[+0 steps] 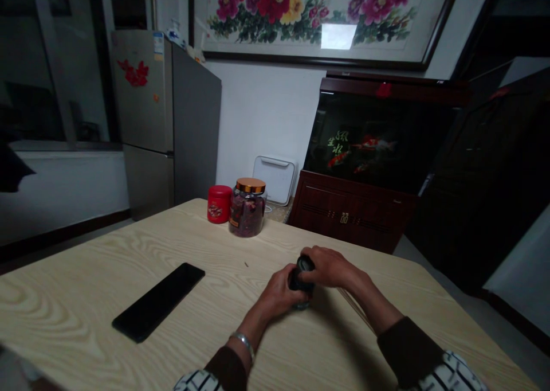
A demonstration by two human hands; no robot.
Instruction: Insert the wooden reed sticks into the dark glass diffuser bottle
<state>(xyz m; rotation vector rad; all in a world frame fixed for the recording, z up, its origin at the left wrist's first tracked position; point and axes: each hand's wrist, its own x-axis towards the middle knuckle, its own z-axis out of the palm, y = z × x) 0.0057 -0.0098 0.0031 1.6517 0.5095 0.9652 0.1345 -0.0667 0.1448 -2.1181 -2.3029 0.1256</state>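
Observation:
Over the right half of the table, my two hands close on a small dark cylinder (295, 281) with a round ringed top; its exact kind is unclear. My left hand (278, 292) wraps its body from the left. At its upper end, my right hand (330, 267) grips the rim with fingers and thumb. The cylinder's lower end shows just under my left thumb, at or close above the tabletop. Much of it is hidden by my fingers.
A long black slab (160, 300) lies on the wooden table (223, 333) at left. Near the far edge stand a red canister (219, 204) and a copper-lidded glass jar (247, 212) of dark dried contents. Beyond are a fridge (148, 104) and a fish tank (373, 133).

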